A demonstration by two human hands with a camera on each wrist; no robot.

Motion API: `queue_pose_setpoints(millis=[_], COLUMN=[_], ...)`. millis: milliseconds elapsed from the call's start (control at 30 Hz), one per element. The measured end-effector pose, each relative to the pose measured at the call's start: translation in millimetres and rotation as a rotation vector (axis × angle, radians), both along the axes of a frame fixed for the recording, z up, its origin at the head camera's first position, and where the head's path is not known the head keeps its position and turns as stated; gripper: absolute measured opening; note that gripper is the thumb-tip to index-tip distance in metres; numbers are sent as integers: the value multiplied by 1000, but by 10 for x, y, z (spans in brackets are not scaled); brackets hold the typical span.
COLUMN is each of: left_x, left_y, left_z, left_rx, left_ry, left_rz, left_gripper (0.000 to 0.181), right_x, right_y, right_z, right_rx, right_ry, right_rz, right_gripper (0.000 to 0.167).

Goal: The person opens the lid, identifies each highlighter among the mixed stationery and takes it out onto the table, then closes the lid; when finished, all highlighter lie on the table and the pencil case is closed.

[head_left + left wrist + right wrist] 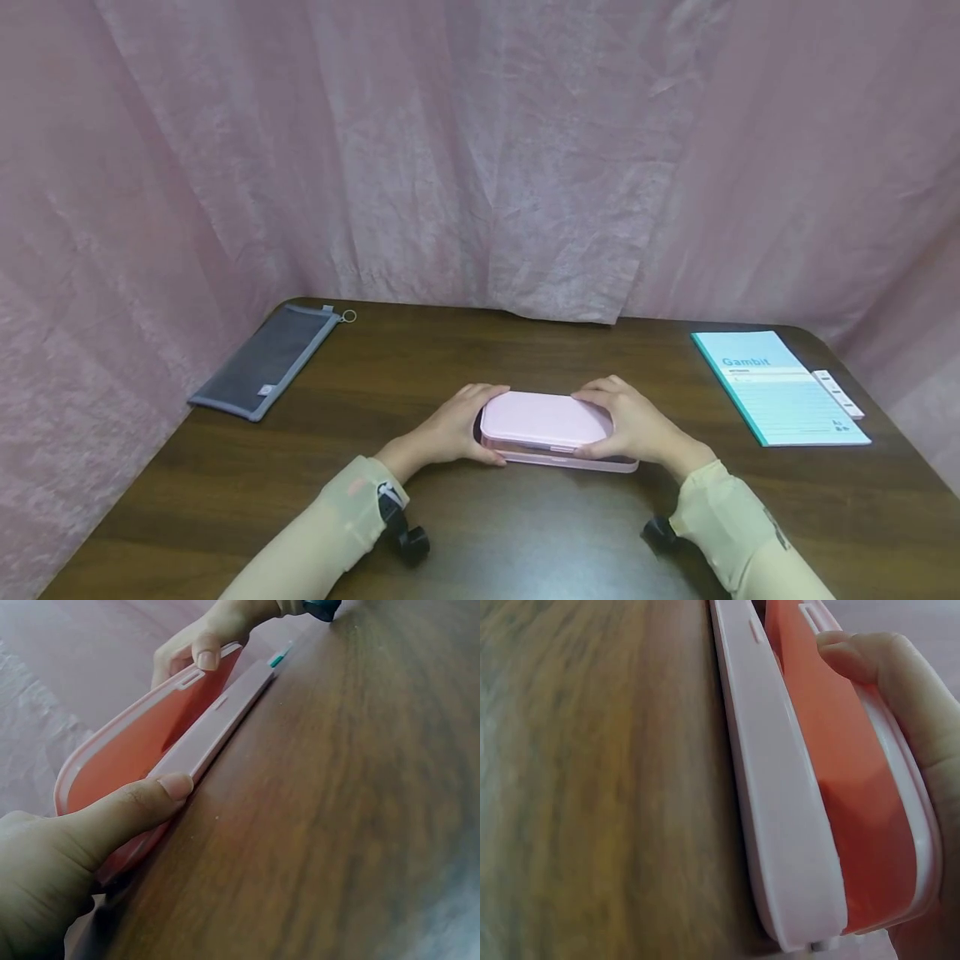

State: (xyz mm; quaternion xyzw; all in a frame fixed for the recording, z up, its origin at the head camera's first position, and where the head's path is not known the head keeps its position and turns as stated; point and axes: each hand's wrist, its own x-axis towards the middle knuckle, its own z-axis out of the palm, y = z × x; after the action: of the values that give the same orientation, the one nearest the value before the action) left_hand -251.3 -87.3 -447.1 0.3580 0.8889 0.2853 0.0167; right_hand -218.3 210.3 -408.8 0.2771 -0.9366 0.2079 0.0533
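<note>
A pink case [546,419] lies on the brown table with its lid partly raised, so a gap shows along the front. The left hand [459,425] grips the case's left end, its thumb on the front wall of the base [202,742]. At the other end the right hand [636,423] holds the lid, thumb on the front rim near the latch slot and fingers over the top. The orange-looking inside of the lid [840,750] shows in the right wrist view. What the case contains cannot be seen.
A grey mesh zip pouch [266,358] with a ring lies at the table's back left. On the right are a light blue notebook [780,387] and a small white item [837,394] beside it. A pink curtain [480,150] hangs behind the table [420,342].
</note>
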Motion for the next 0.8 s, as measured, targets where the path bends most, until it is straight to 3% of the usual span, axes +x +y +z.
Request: queue_pose_setpoints(millis=[333,533,667,800], left_x=[-21,-22,-19,-6], left_y=[-19,-34,-53,-76], left_z=[20,10,29,86], left_rx=[-28,-60,-68,-47], left_ry=[-17,29,70,108], left_rz=[8,9,7,11], left_gripper=[106,111,115,117], right_x=[-5,11,29,69], right_y=[0,7,14,14], right_z=[133,205,250,336], right_rx=[76,97,95,89], right_ry=[-103,-157,-112,-15], right_rz=[-7,-5,-2,-9], right_gripper=[80,83,81,72])
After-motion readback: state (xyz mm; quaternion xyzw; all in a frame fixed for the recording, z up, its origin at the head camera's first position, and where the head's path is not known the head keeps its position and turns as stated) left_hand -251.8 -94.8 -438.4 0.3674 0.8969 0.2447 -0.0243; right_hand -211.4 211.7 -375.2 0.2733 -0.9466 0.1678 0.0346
